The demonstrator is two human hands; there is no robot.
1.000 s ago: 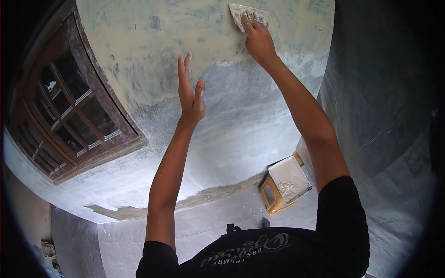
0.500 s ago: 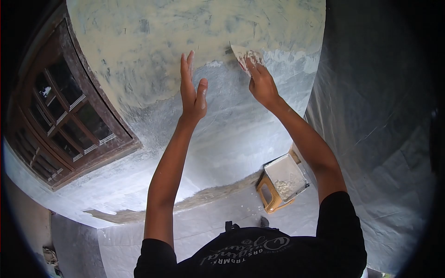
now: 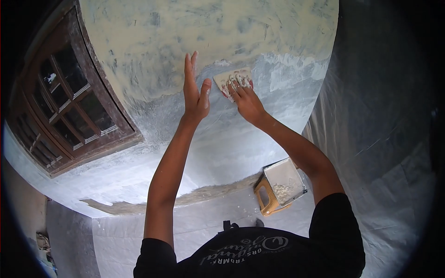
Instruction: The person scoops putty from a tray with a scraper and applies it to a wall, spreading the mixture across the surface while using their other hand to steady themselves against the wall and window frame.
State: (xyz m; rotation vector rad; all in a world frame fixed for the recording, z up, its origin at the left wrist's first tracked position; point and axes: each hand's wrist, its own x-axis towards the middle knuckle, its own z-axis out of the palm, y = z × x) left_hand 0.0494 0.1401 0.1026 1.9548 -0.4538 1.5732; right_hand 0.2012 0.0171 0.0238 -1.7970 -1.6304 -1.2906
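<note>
My right hand (image 3: 251, 105) grips a putty knife (image 3: 237, 74) whose wide pale blade lies close to the wall (image 3: 213, 134). Clumps of whitish putty cover the blade and reach my fingers; bits of red show by its edges. To its left, my left hand (image 3: 196, 99) is raised with its fingers stretched out and thumb apart, holding nothing. White smears mark that thumb and the fingers. The wall is yellowish and patchy higher up, grey-white lower down, with a rough strip of fresh white putty (image 3: 294, 65) at right.
A yellow plastic stool (image 3: 265, 197) carries a tray (image 3: 282, 173) of putty near the wall's foot. At left is a brown wooden window (image 3: 69, 102) with several panes. Clear plastic sheeting (image 3: 366, 162) hangs at right, and pale sheeting (image 3: 185, 231) covers the floor.
My right hand has moved left and down along the wall with the putty knife, coming closer to my left hand. The left hand has barely moved. The view has shifted slightly.
</note>
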